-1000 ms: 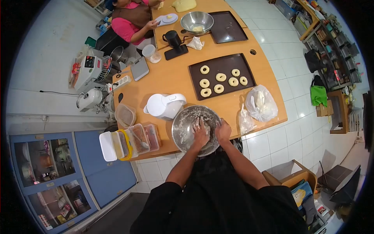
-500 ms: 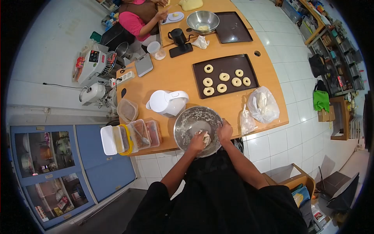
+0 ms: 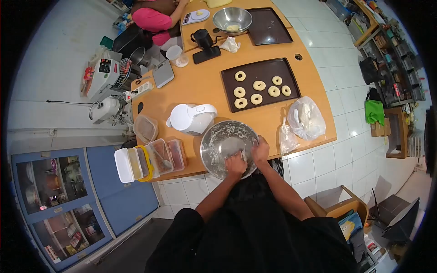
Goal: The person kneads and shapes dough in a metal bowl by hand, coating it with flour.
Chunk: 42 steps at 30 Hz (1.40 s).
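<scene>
A steel mixing bowl [image 3: 211, 157] stands at the table's near edge, its inside smeared with pale, sticky dough residue. My left hand [image 3: 235, 165] is down inside it, fingers curled against the bowl's bottom around a small lump of pale dough [image 3: 244, 157], mostly hidden by the hand. On the bowl's right rim my right hand [image 3: 261, 152] is closed, gripping the edge. Just beyond the bowl is a white electric kettle [image 3: 191, 119]. A dark baking tray [image 3: 273, 69] farther back carries several ring-shaped pieces of dough [image 3: 259, 85].
Lidded plastic containers [image 3: 124, 164] line the left edge. Plastic bags [image 3: 306, 119] lie at the right. Farther back are a grey scale [image 3: 163, 73], a black gooseneck kettle [image 3: 203, 39], a second steel bowl [image 3: 223, 19] and another tray [image 3: 271, 34]. Across the table sits a person in a pink sleeve [image 3: 152, 19].
My left hand has pushed lower and nearer the bowl's bottom, covering more of the dough. My right hand keeps hold of the rim. The view has shifted slightly, and the other person's arm has moved.
</scene>
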Each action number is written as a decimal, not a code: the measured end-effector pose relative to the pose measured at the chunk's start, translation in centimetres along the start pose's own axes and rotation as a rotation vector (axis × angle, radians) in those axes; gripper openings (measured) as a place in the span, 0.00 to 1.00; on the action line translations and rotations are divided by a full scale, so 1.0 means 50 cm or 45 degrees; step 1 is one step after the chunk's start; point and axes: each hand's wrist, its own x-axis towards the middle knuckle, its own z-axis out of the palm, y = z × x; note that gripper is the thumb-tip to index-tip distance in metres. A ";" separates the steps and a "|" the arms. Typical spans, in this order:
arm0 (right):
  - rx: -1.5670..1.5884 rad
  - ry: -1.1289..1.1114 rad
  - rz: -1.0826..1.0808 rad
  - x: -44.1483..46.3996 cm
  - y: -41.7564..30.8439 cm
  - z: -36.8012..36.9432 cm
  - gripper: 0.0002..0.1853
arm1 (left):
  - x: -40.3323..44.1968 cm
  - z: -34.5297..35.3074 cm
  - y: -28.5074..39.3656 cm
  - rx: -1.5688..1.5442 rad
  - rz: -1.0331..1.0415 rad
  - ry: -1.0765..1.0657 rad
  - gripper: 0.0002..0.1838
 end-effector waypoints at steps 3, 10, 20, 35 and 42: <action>-0.001 -0.004 -0.010 0.001 0.003 -0.003 0.09 | 0.040 0.001 0.001 0.024 -0.025 -0.096 0.19; -0.012 -0.052 0.067 0.002 -0.003 -0.004 0.08 | 0.086 0.048 -0.009 -0.028 0.000 0.154 0.15; 0.082 -0.042 0.056 -0.005 -0.007 -0.023 0.06 | 0.178 0.091 -0.029 -0.018 0.069 0.352 0.20; -0.062 0.055 0.076 -0.015 -0.008 -0.003 0.07 | 0.089 0.031 -0.027 -0.181 0.230 0.391 0.23; -0.134 0.058 0.092 -0.010 -0.017 0.001 0.08 | 0.003 0.000 -0.038 -0.284 0.355 -0.023 0.35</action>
